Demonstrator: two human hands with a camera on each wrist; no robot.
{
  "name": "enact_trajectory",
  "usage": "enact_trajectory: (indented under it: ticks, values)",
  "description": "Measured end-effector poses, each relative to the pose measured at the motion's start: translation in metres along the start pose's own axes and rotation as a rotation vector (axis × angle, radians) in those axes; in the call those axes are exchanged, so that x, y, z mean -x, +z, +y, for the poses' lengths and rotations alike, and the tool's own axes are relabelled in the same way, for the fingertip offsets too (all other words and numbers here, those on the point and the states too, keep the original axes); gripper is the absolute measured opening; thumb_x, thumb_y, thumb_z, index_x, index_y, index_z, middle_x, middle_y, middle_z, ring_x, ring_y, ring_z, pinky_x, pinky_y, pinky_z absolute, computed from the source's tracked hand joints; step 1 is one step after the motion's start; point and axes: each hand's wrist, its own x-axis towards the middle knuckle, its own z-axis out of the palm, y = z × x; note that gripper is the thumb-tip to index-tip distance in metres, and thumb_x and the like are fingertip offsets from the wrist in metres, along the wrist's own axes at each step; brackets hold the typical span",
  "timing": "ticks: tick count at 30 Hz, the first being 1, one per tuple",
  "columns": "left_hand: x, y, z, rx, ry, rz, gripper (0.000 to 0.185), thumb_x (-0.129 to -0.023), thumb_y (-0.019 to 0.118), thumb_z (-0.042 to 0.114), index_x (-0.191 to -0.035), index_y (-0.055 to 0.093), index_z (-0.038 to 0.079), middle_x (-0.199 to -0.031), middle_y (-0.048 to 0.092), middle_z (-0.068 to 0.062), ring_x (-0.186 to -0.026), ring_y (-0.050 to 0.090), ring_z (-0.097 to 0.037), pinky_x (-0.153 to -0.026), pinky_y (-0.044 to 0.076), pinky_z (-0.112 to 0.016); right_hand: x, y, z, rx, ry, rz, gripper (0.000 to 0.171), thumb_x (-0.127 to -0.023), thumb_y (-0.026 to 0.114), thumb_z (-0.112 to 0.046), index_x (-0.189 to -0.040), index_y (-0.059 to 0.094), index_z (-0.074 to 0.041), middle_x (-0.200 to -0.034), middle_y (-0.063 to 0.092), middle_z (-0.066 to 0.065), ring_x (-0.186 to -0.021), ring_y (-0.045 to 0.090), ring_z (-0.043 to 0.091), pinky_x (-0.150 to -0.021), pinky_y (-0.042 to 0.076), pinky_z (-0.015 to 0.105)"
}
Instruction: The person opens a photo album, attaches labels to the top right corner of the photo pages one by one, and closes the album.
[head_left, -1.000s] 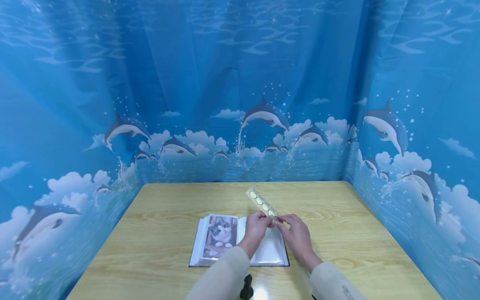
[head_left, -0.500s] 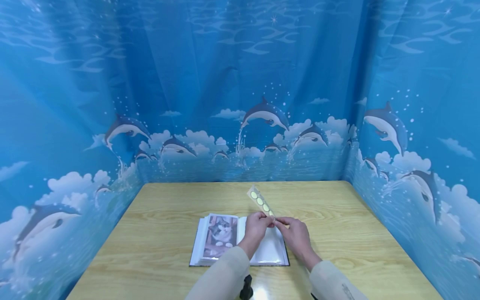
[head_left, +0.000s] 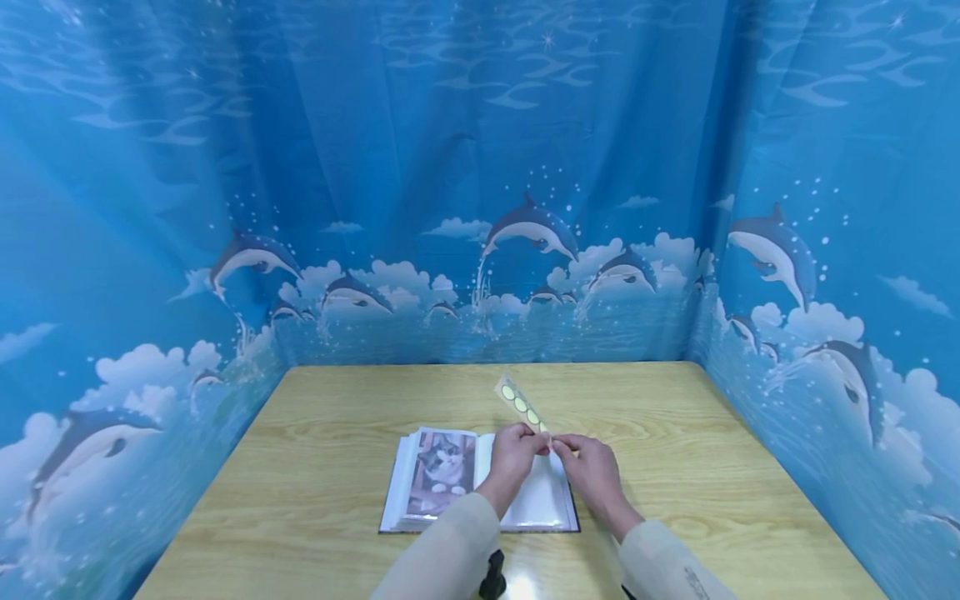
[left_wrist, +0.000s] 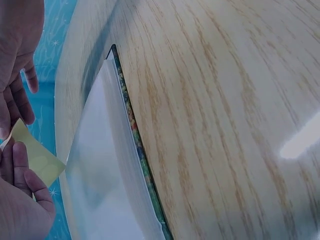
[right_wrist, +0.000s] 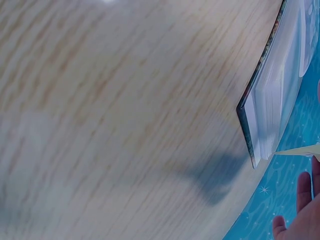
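In the head view, a narrow strip of round pale yellow-green stickers [head_left: 521,405] slants up and away from both hands. My left hand [head_left: 513,458] pinches its near part between thumb and fingers. From the right, my right hand [head_left: 597,477] pinches the strip's near end, its fingertips right beside the left thumb. Both hands are over the right page [head_left: 538,497] of an open photo album and partly cover it. The left wrist view has the strip's yellowish backing [left_wrist: 41,161] between the two hands. In the right wrist view, its pointed edge [right_wrist: 298,150] reaches above my right fingers.
The album's left page bears a cat photo [head_left: 442,472]. A small black object [head_left: 492,575] is at the near side, between the sleeves. The wooden table [head_left: 330,433] ends at a blue dolphin-print curtain [head_left: 420,333] behind and on both sides.
The strip has tilted and shifted slightly between the fingers, and my right fingertips have made small movements at its near end. The album has stayed in place.
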Motion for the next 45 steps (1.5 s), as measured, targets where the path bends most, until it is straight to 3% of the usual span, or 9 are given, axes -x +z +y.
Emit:
enact_trajectory:
  ticks: [9,18,23,33,45]
  values:
    - [0.0028,-0.0008,0.002,-0.011,0.019,0.005,0.01,-0.088,0.071,0.008,-0.089,0.072,-0.001,-0.074,0.072,-0.007,-0.069,0.068,-0.015,-0.071,0.053,-0.027,0.0006,-0.001,-0.0006,-0.018,0.001,0.001,0.016,-0.093,0.067,-0.017,-0.1,0.078,-0.007,-0.094,0.075,0.008,-0.076,0.062,0.018,-0.066,0.05,0.035]
    - [0.0045,-0.0037,0.0048,-0.102,0.024,0.016,0.012,-0.088,0.072,0.015,-0.084,0.073,0.003,-0.076,0.074,-0.005,-0.077,0.068,-0.014,-0.076,0.051,-0.034,0.0008,-0.001,-0.0032,-0.042,0.081,-0.053,0.021,-0.092,0.071,-0.028,-0.104,0.076,-0.012,-0.094,0.073,0.002,-0.088,0.065,0.019,-0.073,0.052,0.035]
    - [0.0049,-0.0045,0.0057,-0.146,0.038,0.007,0.014,-0.087,0.074,0.016,-0.08,0.071,0.004,-0.077,0.074,-0.004,-0.079,0.068,-0.014,-0.071,0.051,-0.032,0.0012,-0.0012,-0.0027,-0.046,0.073,-0.045,0.017,-0.09,0.071,-0.022,-0.101,0.077,-0.01,-0.094,0.074,0.005,-0.086,0.066,0.021,-0.072,0.053,0.037]
    - [0.0032,-0.0034,0.0029,-0.137,0.033,0.01,0.015,-0.085,0.074,0.013,-0.075,0.069,0.003,-0.072,0.073,-0.004,-0.071,0.065,-0.011,-0.062,0.046,-0.026,0.0011,-0.002,-0.0023,-0.058,0.068,-0.033,0.012,-0.092,0.069,-0.019,-0.093,0.077,-0.01,-0.092,0.074,0.005,-0.08,0.064,0.018,-0.07,0.053,0.036]
    - [-0.0012,-0.0025,0.003,-0.074,0.001,0.0,0.01,-0.088,0.073,0.013,-0.089,0.073,0.003,-0.078,0.074,-0.004,-0.074,0.069,-0.014,-0.078,0.05,-0.033,-0.001,-0.0076,-0.0027,-0.14,0.142,-0.024,0.013,-0.092,0.067,-0.019,-0.091,0.074,-0.008,-0.085,0.071,0.003,-0.074,0.059,0.016,-0.065,0.049,0.031]
